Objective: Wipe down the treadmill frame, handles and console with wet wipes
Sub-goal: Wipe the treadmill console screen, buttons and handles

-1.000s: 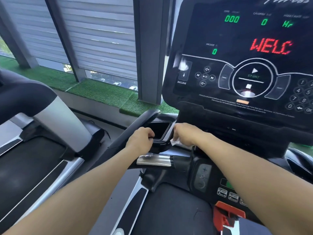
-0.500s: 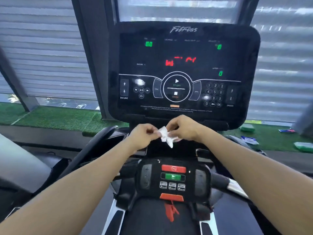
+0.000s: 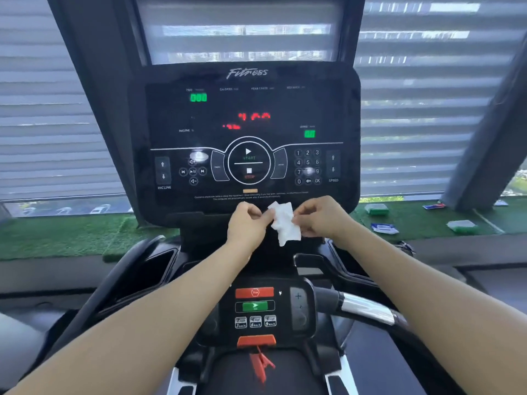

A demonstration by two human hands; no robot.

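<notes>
Wipe: our white wipe (image 3: 285, 222) hangs crumpled below the screen (image 3: 248, 138).
Left hand (image 3: 247, 223): fingers curled, pinching its left edge.
Right hand (image 3: 320, 216): fingers curled, pinching its right edge.

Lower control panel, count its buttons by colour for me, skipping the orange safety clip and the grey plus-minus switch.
Red stop button: 1
Green go button: 1
White speed buttons: 3
Total: 5

Wipe (image 3: 286, 223) between left hand (image 3: 247, 223) and right hand (image 3: 321, 216), before console (image 3: 248, 138) lower edge. Control panel (image 3: 258, 309) below hands. Handle (image 3: 362, 307) right of panel. Packets (image 3: 383, 228) on ledge, right of console.
</notes>
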